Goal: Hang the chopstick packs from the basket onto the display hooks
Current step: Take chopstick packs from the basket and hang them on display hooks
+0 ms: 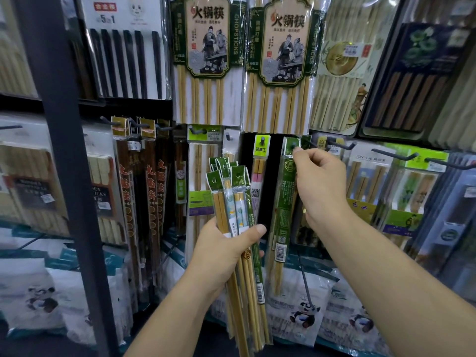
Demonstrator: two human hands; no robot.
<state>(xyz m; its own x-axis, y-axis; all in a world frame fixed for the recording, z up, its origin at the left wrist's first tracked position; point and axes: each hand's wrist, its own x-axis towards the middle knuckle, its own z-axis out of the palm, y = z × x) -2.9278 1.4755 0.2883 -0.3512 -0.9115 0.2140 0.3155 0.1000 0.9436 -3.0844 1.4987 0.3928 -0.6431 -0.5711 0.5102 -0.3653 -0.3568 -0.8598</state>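
A person's left hand (224, 251) grips a bundle of chopstick packs (233, 199) around its middle, fingers and thumb curled round it, green header cards fanned upward. The right hand (319, 181) is raised to the right of the bundle and pinches the top edge of a single green pack (283, 202) hanging upright. The tip of a hook (293, 145) appears to poke through that pack's hanging hole, though the fingertips partly cover it. Other chopstick packs (208, 60) hang above and on both sides.
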